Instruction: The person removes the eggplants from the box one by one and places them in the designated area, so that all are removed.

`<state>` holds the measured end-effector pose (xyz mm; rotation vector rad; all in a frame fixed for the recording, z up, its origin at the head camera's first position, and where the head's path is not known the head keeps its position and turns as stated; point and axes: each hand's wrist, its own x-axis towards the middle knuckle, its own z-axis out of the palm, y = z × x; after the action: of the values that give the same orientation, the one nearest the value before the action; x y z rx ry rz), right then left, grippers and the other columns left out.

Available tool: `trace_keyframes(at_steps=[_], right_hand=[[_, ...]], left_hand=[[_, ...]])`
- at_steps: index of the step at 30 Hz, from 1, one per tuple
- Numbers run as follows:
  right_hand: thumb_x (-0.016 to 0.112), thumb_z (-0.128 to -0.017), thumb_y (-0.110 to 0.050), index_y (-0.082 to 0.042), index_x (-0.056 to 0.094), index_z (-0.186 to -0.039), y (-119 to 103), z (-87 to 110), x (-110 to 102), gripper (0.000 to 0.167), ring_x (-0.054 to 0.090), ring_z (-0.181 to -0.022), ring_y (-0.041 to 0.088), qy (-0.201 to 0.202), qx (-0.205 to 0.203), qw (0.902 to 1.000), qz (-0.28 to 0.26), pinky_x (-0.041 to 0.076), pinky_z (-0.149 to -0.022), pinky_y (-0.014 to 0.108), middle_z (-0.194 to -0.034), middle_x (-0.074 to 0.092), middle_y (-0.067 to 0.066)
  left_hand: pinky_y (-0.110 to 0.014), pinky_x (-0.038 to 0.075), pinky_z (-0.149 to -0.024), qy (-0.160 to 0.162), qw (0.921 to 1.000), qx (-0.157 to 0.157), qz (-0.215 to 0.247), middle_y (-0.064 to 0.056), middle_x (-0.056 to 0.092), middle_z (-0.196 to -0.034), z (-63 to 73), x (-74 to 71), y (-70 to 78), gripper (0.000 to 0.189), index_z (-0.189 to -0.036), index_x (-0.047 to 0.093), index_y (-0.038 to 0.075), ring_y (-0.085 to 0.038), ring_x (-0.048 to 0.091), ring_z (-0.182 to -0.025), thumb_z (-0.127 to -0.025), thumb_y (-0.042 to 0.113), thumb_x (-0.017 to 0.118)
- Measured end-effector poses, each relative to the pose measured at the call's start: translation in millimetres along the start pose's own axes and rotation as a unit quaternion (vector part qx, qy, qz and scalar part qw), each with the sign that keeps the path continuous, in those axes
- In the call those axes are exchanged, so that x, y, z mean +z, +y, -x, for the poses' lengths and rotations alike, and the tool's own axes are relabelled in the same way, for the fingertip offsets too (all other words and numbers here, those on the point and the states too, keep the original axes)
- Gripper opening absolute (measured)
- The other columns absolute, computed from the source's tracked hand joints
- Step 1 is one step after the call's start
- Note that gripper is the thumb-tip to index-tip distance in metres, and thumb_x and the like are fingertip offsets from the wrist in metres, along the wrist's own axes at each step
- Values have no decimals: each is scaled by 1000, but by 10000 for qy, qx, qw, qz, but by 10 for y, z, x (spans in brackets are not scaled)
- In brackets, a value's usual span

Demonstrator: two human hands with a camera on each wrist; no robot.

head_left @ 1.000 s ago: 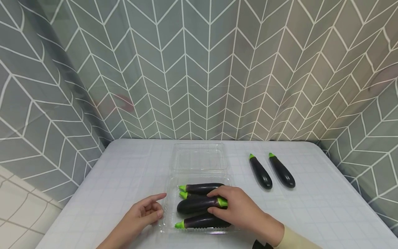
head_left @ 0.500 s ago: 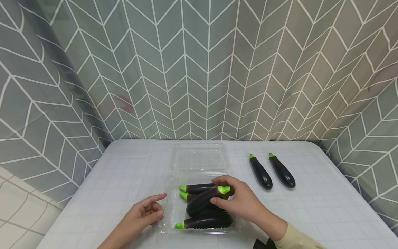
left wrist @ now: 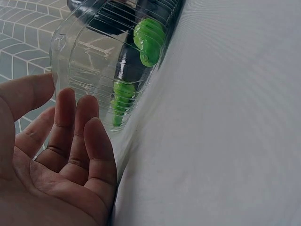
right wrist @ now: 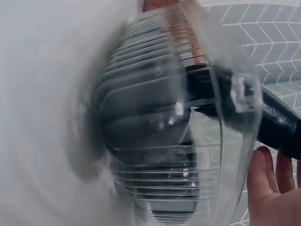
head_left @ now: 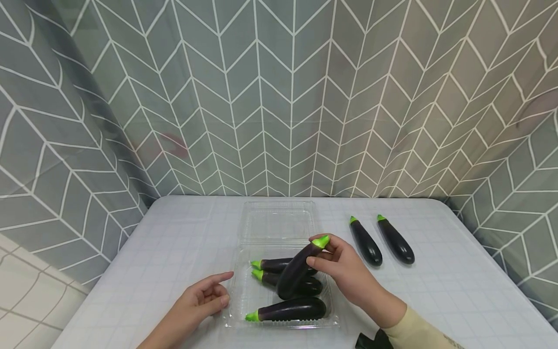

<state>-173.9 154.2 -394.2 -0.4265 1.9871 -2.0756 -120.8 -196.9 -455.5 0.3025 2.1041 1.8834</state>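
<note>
My right hand (head_left: 346,266) pinches an eggplant (head_left: 294,274) near its bright green stem end. The eggplant slants over a clear plastic clamshell box (head_left: 239,303), its fat end down above the others. Inside the box lie three more: one at the back (head_left: 273,264), one in the middle (head_left: 305,286) and one along the front (head_left: 292,309). Beside the box's left wall is my left hand (head_left: 198,300), holding nothing. In the left wrist view, the fingertips of my left hand (left wrist: 61,160) are at the box rim (left wrist: 57,52), the fingers loosely bent.
The box's clear lid (head_left: 279,223) lies folded back behind it. Two more eggplants, one nearer (head_left: 365,242) and one farther right (head_left: 395,241), lie on the white tablecloth (head_left: 444,286). A patterned grey curtain (head_left: 279,121) stands behind the table.
My right hand has lifted the eggplant by its stem end, up and to the right, tilting it steeply and uncovering the middle one. The left hand has stayed put.
</note>
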Motion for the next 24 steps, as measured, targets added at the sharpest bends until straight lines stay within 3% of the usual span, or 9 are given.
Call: trace_keyframes(at_steps=[10, 24], right_hand=[[66, -90, 3, -2, 49, -126, -2, -17, -48, 40, 65, -97, 20, -145, 12, 9906, -1358, 53, -89, 41, -112, 56, 12], [66, -92, -1, 4, 46, -130, -34, 19, -199, 43, 63, -98, 20, 341, 134, 9944, -989, 55, -83, 38, -118, 55, 15]], left_hand=[[-31, 54, -74, 48, 9999, -140, 28, -16, 59, -104, 15, -2, -9, 59, -148, 40, 1, -19, 61, -86, -97, 15, 66], [-30, 54, -74, 29, 9999, -124, -21, -16, 59, -104, 18, 2, 14, 58, -148, 41, 0, -18, 61, -86, -97, 15, 65]])
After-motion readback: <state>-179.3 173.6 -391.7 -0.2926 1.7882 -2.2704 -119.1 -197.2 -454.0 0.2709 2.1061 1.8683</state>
